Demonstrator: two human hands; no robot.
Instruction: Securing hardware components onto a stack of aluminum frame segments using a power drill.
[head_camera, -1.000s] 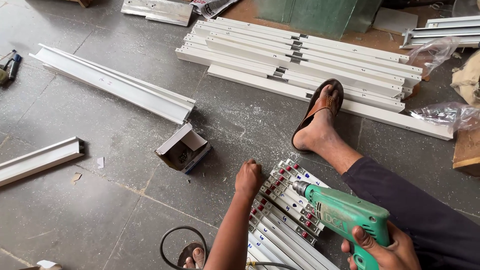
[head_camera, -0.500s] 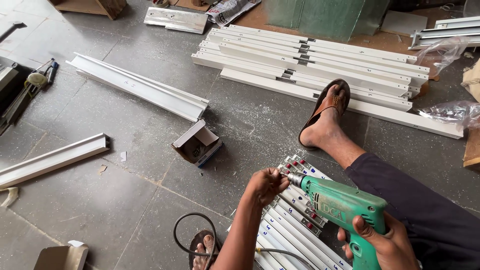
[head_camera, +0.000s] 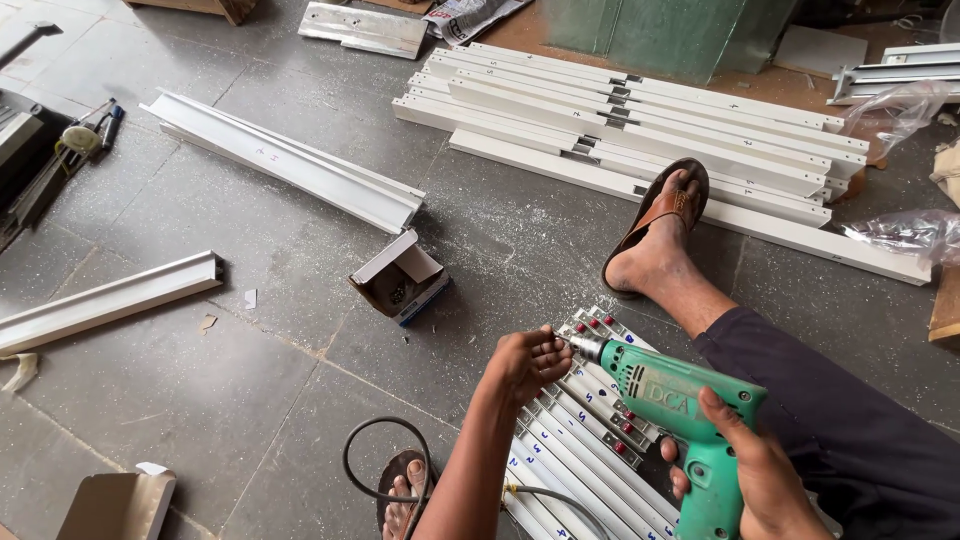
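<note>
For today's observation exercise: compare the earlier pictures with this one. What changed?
The left hand moved from the white strips up to the tip of the green drill, fingers closing around it. The right hand kept its grip on the drill; the sandalled foot stayed planted.

Open box lies on floor left of foot, behind drill

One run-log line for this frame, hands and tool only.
right hand: grips green drill | left hand: fingers at drill's chuck | under: bundle of white profiles | floor
</note>
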